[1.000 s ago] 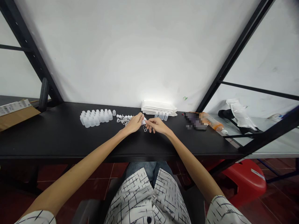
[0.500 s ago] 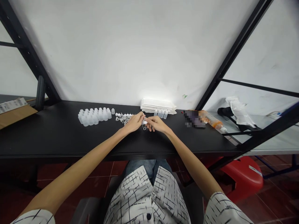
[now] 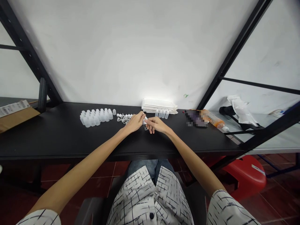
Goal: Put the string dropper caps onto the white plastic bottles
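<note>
My left hand (image 3: 135, 122) and my right hand (image 3: 156, 124) meet over the middle of the black table (image 3: 58, 137), fingers pinched together on a small white plastic bottle (image 3: 145, 120) held between them. A thin loop hangs below it. Just left of my left hand lies a cluster of small white caps (image 3: 124, 118). Further left stand several translucent small bottles (image 3: 95, 117) in rows. Behind my hands a few more small bottles (image 3: 162, 114) stand before a stack of white sheets (image 3: 159, 106).
A cardboard box (image 3: 14, 114) sits at the far left. Right of the sheets lie a blurred dark item (image 3: 195, 120) and an orange tube (image 3: 214, 120). Black frame bars cross both sides. A red stool (image 3: 246, 179) stands on the floor at right.
Both hands have stayed together on the small bottle, with only slight finger shifts. The view has drifted a little.
</note>
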`<state>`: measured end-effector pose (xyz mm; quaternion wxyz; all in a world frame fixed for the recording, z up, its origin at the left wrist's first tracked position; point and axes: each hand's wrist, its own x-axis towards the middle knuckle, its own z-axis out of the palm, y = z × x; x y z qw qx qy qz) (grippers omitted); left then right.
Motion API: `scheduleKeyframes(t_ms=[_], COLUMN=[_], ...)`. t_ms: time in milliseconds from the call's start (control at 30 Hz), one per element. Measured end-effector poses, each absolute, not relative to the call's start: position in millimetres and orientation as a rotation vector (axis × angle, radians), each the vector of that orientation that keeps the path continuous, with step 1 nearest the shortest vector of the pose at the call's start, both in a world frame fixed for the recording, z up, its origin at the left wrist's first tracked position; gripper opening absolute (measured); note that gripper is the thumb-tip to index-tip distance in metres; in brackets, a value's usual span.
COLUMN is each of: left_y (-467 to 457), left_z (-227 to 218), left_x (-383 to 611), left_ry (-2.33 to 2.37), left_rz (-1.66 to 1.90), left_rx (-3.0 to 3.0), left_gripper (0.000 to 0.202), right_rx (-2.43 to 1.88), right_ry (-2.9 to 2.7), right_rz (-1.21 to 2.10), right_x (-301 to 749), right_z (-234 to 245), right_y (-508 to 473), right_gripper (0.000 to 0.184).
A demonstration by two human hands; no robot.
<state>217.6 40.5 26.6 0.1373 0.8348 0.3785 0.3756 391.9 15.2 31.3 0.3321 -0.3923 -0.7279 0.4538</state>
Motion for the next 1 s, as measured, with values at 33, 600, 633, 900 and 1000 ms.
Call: scheduleKeyframes(t_ms=[33,600,633,900,1000], left_y=[41.2,41.6,42.3,41.8,44.6], left_z=[26.8,26.9,26.9,25.6,24.5], left_x=[217.5,213.8,213.8,215.5,214.3], left_ry=[1.105,1.078,1.084,1.125,1.147], left_rz=[1.104,1.139,1.138,1.042,1.012], left_rx=[2.407,2.483,2.485,2.555,2.598], left_gripper=[0.022,0.03,0.031,0.033,0.033], right_rx=[-1.013,-0.97,-0.97,-1.006,-1.02], right_ry=[-1.894,-1.889,-1.886,-1.942,-1.951], right_rz=[1.158,0.972,0.97,0.992,0.952], right_x=[391.8,393.5,393.4,393.5,394.8], right_z=[31.6,33.5,33.8,34.0,32.8], right_y=[15.1,11.9,11.6,9.7,11.2], right_gripper=[0.047,0.04,0.039,0.038,0.04])
